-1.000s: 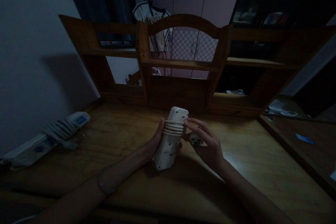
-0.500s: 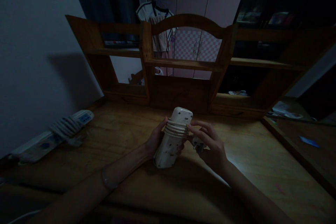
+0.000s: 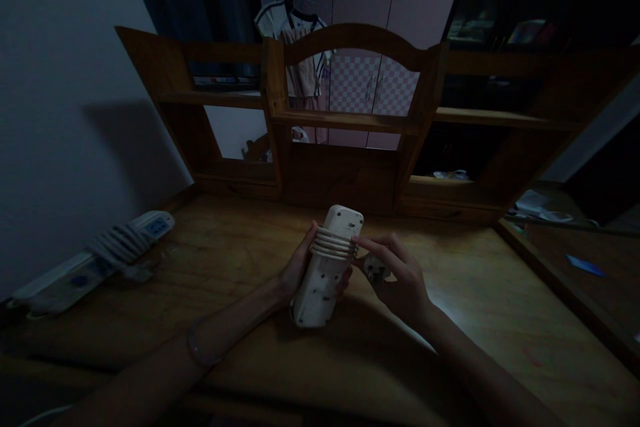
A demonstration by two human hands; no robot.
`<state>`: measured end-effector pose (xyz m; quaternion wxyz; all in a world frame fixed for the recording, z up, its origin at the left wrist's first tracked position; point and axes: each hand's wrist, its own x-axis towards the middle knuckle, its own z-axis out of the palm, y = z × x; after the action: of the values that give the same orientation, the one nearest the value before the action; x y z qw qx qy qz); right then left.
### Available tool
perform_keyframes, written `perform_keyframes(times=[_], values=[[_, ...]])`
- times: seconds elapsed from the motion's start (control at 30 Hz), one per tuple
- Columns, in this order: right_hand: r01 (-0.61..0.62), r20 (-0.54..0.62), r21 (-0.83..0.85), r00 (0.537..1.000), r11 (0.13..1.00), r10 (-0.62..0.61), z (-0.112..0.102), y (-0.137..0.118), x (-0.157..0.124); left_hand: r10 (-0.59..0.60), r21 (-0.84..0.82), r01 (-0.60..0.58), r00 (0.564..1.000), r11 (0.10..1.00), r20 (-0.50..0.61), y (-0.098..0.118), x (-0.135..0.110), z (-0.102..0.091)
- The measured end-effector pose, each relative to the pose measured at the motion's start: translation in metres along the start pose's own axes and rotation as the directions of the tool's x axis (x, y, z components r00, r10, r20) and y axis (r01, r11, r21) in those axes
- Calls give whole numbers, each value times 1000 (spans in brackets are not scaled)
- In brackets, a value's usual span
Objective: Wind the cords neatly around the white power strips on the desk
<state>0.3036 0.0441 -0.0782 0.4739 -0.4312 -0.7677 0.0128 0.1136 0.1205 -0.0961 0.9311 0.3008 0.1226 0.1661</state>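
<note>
My left hand is wrapped round a white power strip, its screw-dotted underside facing me, tilted above the desk. Several turns of its white cord circle the strip near the upper end. My right hand has a fingertip against the right edge of these turns. Between its thumb and the other fingers sits the plug, prongs pointing down toward me. The hold of the right thumb is partly hidden.
A second power strip, wound with grey cord, lies on the wooden desk at left. A wooden shelf unit stands along the back. At far right are a blue packet and crumpled plastic.
The view has shifted slightly. My right fingertip stays at the cord turns, and the plug has turned a little in that hand. The left hand keeps its hold.
</note>
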Motion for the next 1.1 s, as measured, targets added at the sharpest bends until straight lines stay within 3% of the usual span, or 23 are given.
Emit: perform_keyframes(times=[0.77, 1.0, 1.1], values=[[-26, 7, 19, 1000, 999, 26, 1, 6, 5, 49, 21, -50, 998, 999, 41, 0, 5, -3], [-251, -27, 186, 965, 950, 261, 2, 7, 8, 147, 38, -147, 989, 988, -13, 1, 2, -1], [-265, 5, 261, 962, 928, 273, 6, 8, 5, 179, -3, -180, 983, 984, -35, 4, 1, 0]])
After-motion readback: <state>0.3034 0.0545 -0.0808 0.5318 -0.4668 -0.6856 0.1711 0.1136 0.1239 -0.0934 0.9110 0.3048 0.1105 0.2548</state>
